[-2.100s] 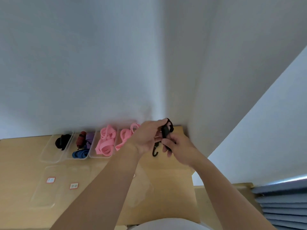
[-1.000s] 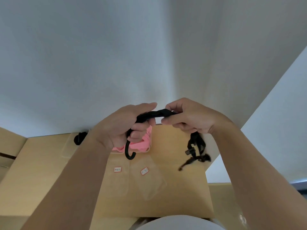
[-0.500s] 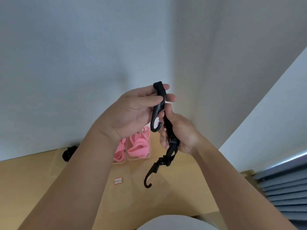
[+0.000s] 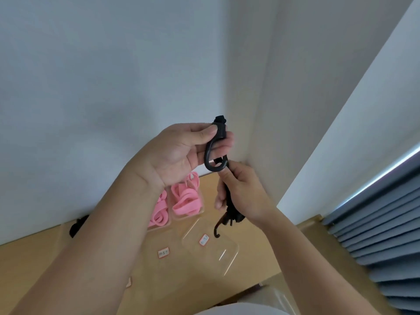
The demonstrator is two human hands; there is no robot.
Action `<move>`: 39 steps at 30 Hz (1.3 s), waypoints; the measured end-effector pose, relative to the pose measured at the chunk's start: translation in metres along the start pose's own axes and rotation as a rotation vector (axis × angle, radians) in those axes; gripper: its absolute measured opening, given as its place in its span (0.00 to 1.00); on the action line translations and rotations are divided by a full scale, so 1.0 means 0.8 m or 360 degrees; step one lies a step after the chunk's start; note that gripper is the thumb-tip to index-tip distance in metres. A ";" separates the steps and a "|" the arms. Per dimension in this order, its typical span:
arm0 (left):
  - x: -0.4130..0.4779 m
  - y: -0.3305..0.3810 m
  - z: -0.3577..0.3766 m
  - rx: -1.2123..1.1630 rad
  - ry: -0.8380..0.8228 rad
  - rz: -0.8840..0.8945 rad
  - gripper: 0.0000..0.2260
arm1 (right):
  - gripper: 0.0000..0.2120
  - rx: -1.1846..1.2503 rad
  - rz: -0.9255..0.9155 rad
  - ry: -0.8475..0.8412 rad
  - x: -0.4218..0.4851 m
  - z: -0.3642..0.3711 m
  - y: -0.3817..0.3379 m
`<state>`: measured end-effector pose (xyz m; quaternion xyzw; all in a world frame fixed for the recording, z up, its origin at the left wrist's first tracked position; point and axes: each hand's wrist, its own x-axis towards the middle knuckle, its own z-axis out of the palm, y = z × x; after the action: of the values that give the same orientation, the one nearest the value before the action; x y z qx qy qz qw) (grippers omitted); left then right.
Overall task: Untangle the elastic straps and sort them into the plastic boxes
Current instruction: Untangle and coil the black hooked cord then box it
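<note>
Bunched shorter than half a second back: black elastic strap (image 4: 229, 201), mid-untangle, held up between both hands.
Pinching the upper hook (image 4: 211, 153) between thumb and fingers of the left hand (image 4: 179, 155); clenching the gathered strap in the right hand (image 4: 245, 192) just below, lower hook (image 4: 218, 230) dangling beneath that fist. Next, probably: folding tidy, then lowering into the empty clear plastic box (image 4: 227, 258) under the right hand, beside pink straps (image 4: 186, 198) below the left wrist.

i see my left grip (image 4: 181, 153) pinching the top hook (image 4: 206, 153) of the black strap (image 4: 233, 214), above the box of pink straps (image 4: 179, 218); my right grip (image 4: 243, 194) clasps the bunched strap, right of that box.
</note>
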<state>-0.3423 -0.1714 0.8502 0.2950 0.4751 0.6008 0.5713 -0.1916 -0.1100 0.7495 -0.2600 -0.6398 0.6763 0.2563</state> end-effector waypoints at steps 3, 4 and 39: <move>-0.009 0.000 0.000 0.0019 -0.0036 -0.0097 0.11 | 0.09 -0.0020 -0.0043 0.0106 -0.003 0.002 0.000; -0.012 0.002 0.002 0.0044 -0.0061 -0.0115 0.10 | 0.07 -0.0022 -0.0049 0.0126 -0.003 0.003 -0.002; -0.034 0.052 -0.015 0.0573 0.0318 0.0328 0.04 | 0.24 -0.0367 0.0015 -0.0086 -0.028 0.030 -0.109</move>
<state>-0.3654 -0.1960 0.8883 0.3783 0.5960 0.5878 0.3952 -0.1908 -0.1384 0.8386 -0.2726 -0.7187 0.6062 0.2041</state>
